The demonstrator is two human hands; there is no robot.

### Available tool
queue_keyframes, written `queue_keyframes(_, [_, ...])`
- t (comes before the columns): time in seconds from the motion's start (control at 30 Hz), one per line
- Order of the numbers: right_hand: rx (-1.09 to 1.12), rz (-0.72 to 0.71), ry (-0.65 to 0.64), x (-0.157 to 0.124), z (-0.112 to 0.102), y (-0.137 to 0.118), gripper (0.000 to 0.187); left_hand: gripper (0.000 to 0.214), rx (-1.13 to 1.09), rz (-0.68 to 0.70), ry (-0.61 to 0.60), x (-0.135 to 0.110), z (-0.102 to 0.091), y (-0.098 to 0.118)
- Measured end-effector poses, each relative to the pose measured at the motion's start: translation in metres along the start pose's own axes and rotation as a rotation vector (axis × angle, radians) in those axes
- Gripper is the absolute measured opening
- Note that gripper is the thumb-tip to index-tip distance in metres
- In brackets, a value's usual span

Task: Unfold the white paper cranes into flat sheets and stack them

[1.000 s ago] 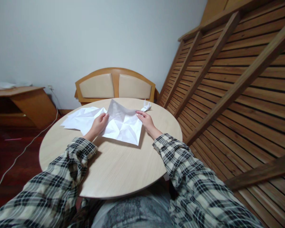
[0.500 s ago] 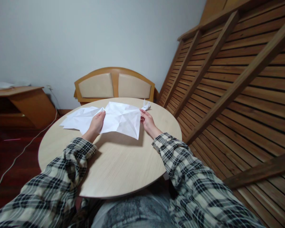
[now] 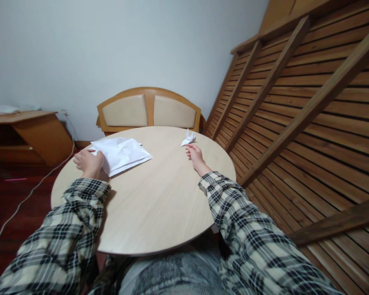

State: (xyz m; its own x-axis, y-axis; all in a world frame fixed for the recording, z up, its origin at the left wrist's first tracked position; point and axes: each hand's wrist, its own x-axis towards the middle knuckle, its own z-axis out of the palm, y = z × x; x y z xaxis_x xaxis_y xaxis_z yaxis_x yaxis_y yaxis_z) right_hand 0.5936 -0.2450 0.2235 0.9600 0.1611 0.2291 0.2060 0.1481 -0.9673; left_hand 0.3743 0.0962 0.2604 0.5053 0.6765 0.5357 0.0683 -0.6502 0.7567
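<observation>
Creased white sheets of paper (image 3: 124,153) lie in a loose stack on the left part of the round table. My left hand (image 3: 89,162) is at the left edge of this stack, its thumb against the paper and its fingers stretched out to the left. Across the table, my right hand (image 3: 194,155) hovers with loosely bent fingers and nothing visible in them. Just beyond its fingertips stands a small folded white paper crane (image 3: 189,139); whether they touch it I cannot tell.
The pale round table (image 3: 153,205) reaches close to my lap. Behind it stands a wooden headboard (image 3: 149,106) with cream panels. A slatted wooden frame (image 3: 295,123) leans along the right. On the left are a wooden desk (image 3: 46,135) and a white cable (image 3: 33,192) on the floor.
The unfolded sheet that both hands held up now lies on the stack at left. My left hand moved left and let go. My right hand has released the sheet, staying near the crane.
</observation>
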Motion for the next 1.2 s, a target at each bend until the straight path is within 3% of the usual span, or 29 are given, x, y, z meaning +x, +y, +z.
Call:
queue_keyframes(0.03, [-0.088,-0.058,0.015,0.001,-0.001,0.001,0.021,0.045,0.033,-0.060,0.169,-0.002,0.000,-0.001])
queue_keyframes(0.1, [-0.293,-0.183,0.051,0.003,-0.004,0.004,0.021,0.045,0.040,-0.084,0.317,-0.005,0.002,0.000])
queue_keyframes(0.2, [-0.566,-0.251,0.084,0.004,-0.008,0.006,0.028,0.038,0.056,0.067,0.294,-0.006,0.007,0.011])
queue_keyframes(0.43, [-0.843,-0.227,0.091,0.023,-0.012,0.015,0.043,0.040,0.252,0.435,0.075,-0.025,0.043,0.046])
queue_keyframes(0.63, [-0.786,-0.267,0.062,0.067,-0.026,0.028,0.051,0.037,0.308,0.737,-0.196,-0.060,0.087,0.059])
queue_keyframes(0.8, [-0.858,-0.161,0.012,0.093,-0.027,0.035,0.051,0.036,0.330,0.917,-0.352,-0.076,0.102,0.063])
queue_keyframes(0.97, [-0.879,-0.113,0.035,0.104,-0.016,0.037,0.047,0.032,0.340,0.952,-0.416,-0.081,0.104,0.065])
queue_keyframes(1.2, [-0.820,-0.168,0.001,0.114,-0.009,0.033,0.041,0.028,0.302,0.942,-0.444,-0.082,0.105,0.067])
